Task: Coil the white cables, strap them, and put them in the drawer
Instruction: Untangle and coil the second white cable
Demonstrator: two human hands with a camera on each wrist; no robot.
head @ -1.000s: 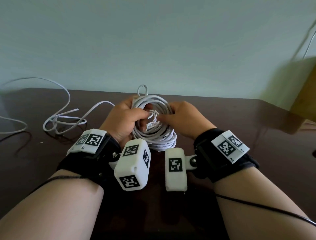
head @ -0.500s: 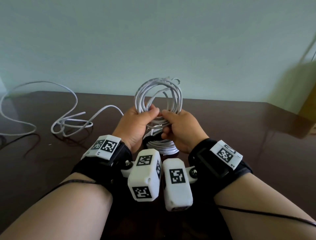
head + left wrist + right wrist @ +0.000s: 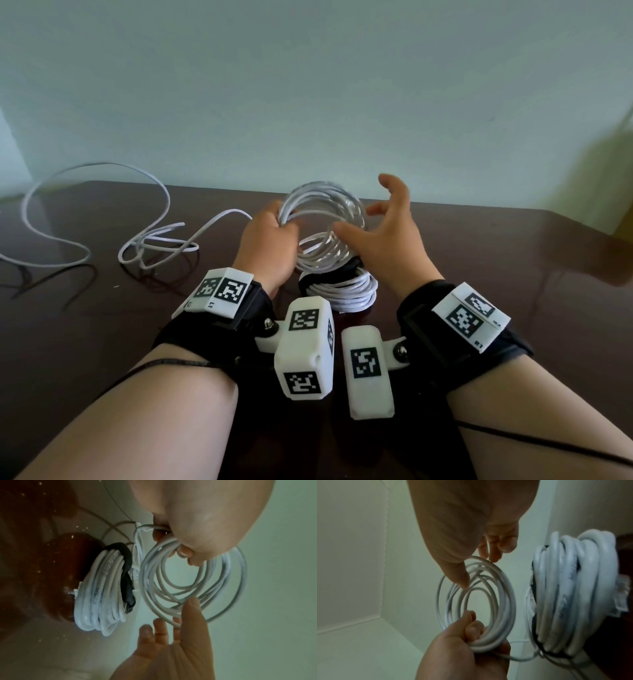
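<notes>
My left hand [image 3: 274, 233] grips a loose coil of thin white cable [image 3: 323, 205] by its left side and holds it above the dark table [image 3: 496, 274]. My right hand [image 3: 380, 219] is open beside the coil's right side with its fingers spread. In the right wrist view its thumb [image 3: 460, 580] lies at the coil's strands [image 3: 503, 601]; I cannot tell if it touches. Below the hands, a thicker white coil [image 3: 349, 294] lies on the table, bound by a black strap [image 3: 329, 277]. The left wrist view shows this strapped coil [image 3: 101, 595] and the held coil [image 3: 193, 581].
A loose white cable [image 3: 154, 240] sprawls over the table's left part and runs off the left edge. A pale wall stands right behind the table. A yellowish object [image 3: 625, 192] sits at the far right edge.
My right hand has let go of the thin coil and opened, moving right. The left hand still holds the coil, which has swung from upright to a lower, tilted position.
</notes>
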